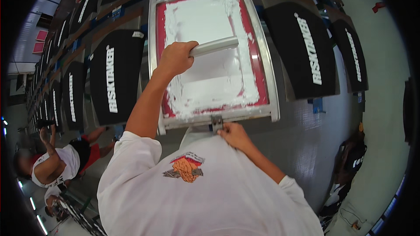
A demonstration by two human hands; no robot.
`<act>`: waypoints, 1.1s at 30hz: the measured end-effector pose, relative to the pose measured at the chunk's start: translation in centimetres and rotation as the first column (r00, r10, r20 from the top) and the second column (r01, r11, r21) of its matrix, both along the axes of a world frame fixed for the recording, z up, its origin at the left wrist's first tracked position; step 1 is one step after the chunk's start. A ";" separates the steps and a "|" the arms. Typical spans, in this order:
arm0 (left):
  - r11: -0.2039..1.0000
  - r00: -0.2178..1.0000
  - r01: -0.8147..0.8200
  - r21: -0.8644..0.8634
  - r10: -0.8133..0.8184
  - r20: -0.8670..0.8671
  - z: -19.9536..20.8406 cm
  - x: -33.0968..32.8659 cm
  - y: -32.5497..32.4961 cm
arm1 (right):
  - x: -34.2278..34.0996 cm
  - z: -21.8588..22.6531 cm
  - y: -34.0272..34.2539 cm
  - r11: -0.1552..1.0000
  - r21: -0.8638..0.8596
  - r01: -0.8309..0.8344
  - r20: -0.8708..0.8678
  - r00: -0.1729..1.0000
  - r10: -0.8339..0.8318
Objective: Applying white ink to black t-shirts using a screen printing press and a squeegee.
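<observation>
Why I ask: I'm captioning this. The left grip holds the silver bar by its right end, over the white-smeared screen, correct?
Wrong end: the head view shows the left grip holding the silver bar by its left end, over the white-smeared screen.

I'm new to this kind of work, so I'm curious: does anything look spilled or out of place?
The white paste looks messy: its ragged edges smear onto the red border inside the frame, unevenly from side to side. Nothing else stands out.
</observation>
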State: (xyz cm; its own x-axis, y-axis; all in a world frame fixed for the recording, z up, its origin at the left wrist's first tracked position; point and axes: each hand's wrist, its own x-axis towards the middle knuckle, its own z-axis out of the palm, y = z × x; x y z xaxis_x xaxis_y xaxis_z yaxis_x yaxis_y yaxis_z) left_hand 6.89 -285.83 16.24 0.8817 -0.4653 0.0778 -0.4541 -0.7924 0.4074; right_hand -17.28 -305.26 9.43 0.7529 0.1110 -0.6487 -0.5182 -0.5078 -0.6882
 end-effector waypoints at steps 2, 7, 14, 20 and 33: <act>1.000 0.998 0.006 -0.003 -0.006 -0.068 1.7 -4.0 0.3 | 0.2 -0.3 -0.5 0.998 0.051 -0.043 0.101 0.994 0.038; 1.000 0.969 0.026 -0.001 -0.025 -0.245 2.0 -10.7 0.0 | 1.5 3.6 -1.5 0.972 -0.090 -0.215 0.134 0.965 0.226; 0.990 0.951 0.062 0.128 -0.019 -0.310 0.2 -12.4 -0.9 | 9.5 9.4 -2.7 0.865 -0.502 0.004 0.831 0.280 0.481; 0.988 0.993 -0.112 0.106 0.116 -0.025 -4.1 -17.4 3.8 | 7.5 4.1 -3.0 0.704 -0.684 -0.190 0.562 0.477 0.676; 0.946 0.985 -0.119 0.303 0.073 0.158 -4.5 18.6 2.7 | 41.2 3.9 -3.2 0.486 -0.874 -0.006 0.420 0.492 0.762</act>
